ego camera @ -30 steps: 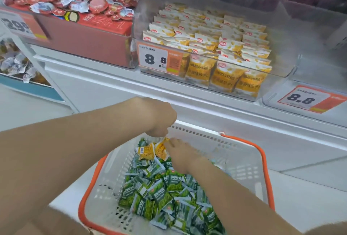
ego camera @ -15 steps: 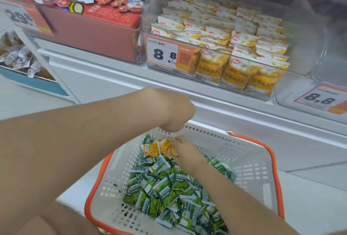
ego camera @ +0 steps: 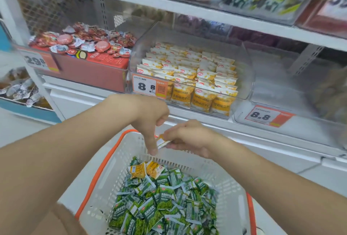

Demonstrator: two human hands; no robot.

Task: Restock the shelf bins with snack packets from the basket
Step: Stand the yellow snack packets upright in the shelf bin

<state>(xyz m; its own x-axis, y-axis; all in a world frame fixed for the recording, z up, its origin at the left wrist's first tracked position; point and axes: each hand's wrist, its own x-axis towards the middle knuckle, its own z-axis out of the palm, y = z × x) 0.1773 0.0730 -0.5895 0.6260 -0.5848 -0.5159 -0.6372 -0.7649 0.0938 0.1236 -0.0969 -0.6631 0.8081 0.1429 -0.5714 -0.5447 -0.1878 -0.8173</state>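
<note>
I am pinching a small yellow-and-white snack packet in my right grip, thumb and fingertips closing narrowly on its right end, so the packet is sticking out flat toward my left. My left grip is hanging just beside it with nothing in it, the fingers drooping loosely and one long finger pointing straight down next to the packet's free end. I cannot tell whether that finger is touching the wrapper. Both grips are hovering over the far edge of the basket, a white slotted one with an orange rim, which is sitting low in front of me.

Inside the basket a heap of green packets is filling the bottom, and two yellow packets are lying on top of the heap at its far side, directly under my grips.

Beyond my grips, on the shelf, the clear bin is holding tidy rows of the same yellow-and-white packets, standing on edge with their tops up. A price tag reading 8.8 is hanging on its front left corner. Just to the right another clear bin is sitting with its own 8.8 tag on the front. To the left, touching the first bin, a red bin is carrying a pile of round red-lidded cups, and a tag reading 29.8 is hanging on its front. Higher shelves are showing blurred at the top.
</note>
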